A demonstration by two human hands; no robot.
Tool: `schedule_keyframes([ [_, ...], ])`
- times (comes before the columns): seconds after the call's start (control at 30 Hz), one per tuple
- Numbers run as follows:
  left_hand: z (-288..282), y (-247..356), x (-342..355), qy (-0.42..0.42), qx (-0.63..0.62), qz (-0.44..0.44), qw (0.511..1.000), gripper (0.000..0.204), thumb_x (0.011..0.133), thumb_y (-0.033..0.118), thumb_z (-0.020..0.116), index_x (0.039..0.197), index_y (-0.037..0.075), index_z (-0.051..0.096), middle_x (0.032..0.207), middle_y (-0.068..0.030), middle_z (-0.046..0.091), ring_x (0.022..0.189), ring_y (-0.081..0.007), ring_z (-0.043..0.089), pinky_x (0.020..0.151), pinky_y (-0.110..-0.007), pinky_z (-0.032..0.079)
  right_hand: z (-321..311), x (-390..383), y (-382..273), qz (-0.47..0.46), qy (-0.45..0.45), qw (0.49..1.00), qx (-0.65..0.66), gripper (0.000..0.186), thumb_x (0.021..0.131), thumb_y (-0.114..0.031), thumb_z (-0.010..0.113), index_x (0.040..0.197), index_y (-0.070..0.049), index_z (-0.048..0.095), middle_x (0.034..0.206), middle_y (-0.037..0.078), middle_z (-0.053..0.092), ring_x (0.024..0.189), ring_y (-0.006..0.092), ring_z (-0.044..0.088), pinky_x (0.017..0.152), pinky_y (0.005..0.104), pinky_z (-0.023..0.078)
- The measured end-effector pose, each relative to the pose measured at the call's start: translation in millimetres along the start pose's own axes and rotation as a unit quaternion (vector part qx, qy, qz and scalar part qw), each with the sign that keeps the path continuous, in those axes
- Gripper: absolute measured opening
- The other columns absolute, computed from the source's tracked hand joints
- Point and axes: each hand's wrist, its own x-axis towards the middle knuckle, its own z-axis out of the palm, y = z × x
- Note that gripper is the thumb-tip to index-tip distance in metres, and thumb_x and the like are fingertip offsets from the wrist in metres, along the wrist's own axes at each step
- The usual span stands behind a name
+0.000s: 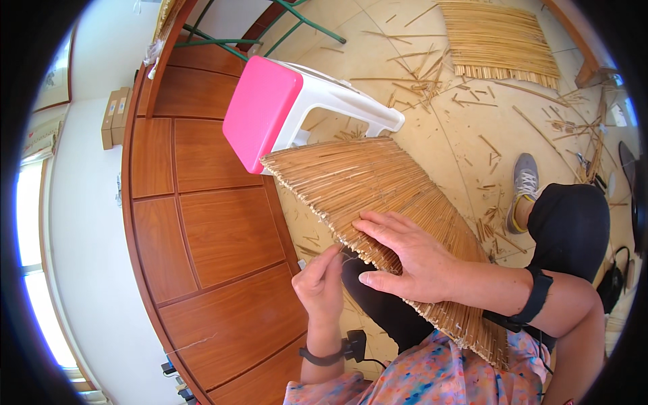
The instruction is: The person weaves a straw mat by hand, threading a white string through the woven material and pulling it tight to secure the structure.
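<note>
A woven reed mat (391, 223) lies slanted across the person's lap, its far end propped on the edge of a pink-topped white plastic stool (283, 111) that lies tipped on its side, so the mat is held up off the floor and its left edge is brought within easy reach. The right hand (405, 260) lies flat on top of the mat, fingers spread and released rather than gripping, pressing the reeds down so that they stay aligned and the sheet does not slide. The left hand (320, 283) sits just beside the mat's near left edge, its fingers pinched together on what looks like a thin thread (347, 255) running into the reeds; the strand is too fine to be sure of, but the pinch is tight and set right at the edge where the stalks are bound. Both wrists wear dark bands, the left one with a small black unit attached. The person is seated, one leg in dark trousers stretched out to a grey sneaker (523, 182) on the tiled floor (466, 135), which is littered with broken reed scraps. A second reed mat (499, 37) lies flat on the floor well apart, beyond the stool. To the left stands a wooden panelled wall (202, 223), and green metal legs (270, 27) of some furniture show near the top
</note>
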Motion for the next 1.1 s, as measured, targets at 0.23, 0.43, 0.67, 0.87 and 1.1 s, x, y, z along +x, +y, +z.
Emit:
schedule_keyframes([
  [0.23, 8, 10, 4, 0.015, 0.003, 0.017, 1.000, 0.010, 0.082, -0.008, 0.060, 0.091, -0.006, 0.065, 0.073, -0.0052, 0.063, 0.065, -0.0084, 0.054, 0.060, -0.021, 0.043, 1, 1, 0, -0.003, -0.011, 1.000, -0.014, 0.073, 0.081, -0.044, 0.057, 0.136, -0.001, 0.039, 0.142, 0.020, 0.036, 0.132, 0.0375, 0.031, 0.110, 0.0430, 0.026],
  [0.43, 3, 2, 8, -0.016, 0.018, -0.006, 1.000, 0.009, 0.084, -0.007, 0.057, 0.091, -0.006, 0.063, 0.071, -0.0035, 0.060, 0.063, -0.0076, 0.052, 0.057, -0.021, 0.042, -1, 2, -1, -0.005, -0.019, 1.000, -0.010, 0.071, 0.080, -0.041, 0.058, 0.134, 0.001, 0.040, 0.140, 0.021, 0.037, 0.131, 0.0377, 0.032, 0.110, 0.0426, 0.026],
  [0.67, 2, -9, 16, -0.061, -0.113, -0.038, 0.991, 0.004, 0.081, -0.007, 0.060, 0.083, -0.004, 0.062, 0.064, -0.0041, 0.058, 0.056, -0.0080, 0.053, 0.051, -0.021, 0.042, 0, 1, -1, -0.023, -0.020, 0.999, -0.010, 0.070, 0.080, -0.039, 0.058, 0.133, 0.003, 0.040, 0.139, 0.022, 0.038, 0.129, 0.0381, 0.034, 0.108, 0.0437, 0.029],
  [0.87, -2, -8, 15, -0.089, -0.248, -0.126, 0.956, 0.008, 0.086, -0.008, 0.052, 0.088, -0.005, 0.060, 0.072, -0.0049, 0.060, 0.056, -0.0077, 0.052, 0.050, -0.020, 0.041, 2, 0, 4, -0.031, -0.017, 0.999, -0.019, 0.071, 0.081, -0.040, 0.057, 0.135, 0.002, 0.039, 0.140, 0.022, 0.038, 0.129, 0.0393, 0.034, 0.108, 0.0440, 0.028],
  [1.1, -6, -12, 13, -0.113, -0.250, -0.138, 0.952, 0.011, 0.086, -0.005, 0.055, 0.095, -0.006, 0.061, 0.072, -0.0049, 0.061, 0.055, -0.0075, 0.051, 0.050, -0.019, 0.038, 1, 0, 3, -0.028, -0.023, 0.999, -0.016, 0.071, 0.082, -0.042, 0.056, 0.136, 0.002, 0.038, 0.141, 0.021, 0.036, 0.130, 0.0398, 0.032, 0.109, 0.0441, 0.027],
])
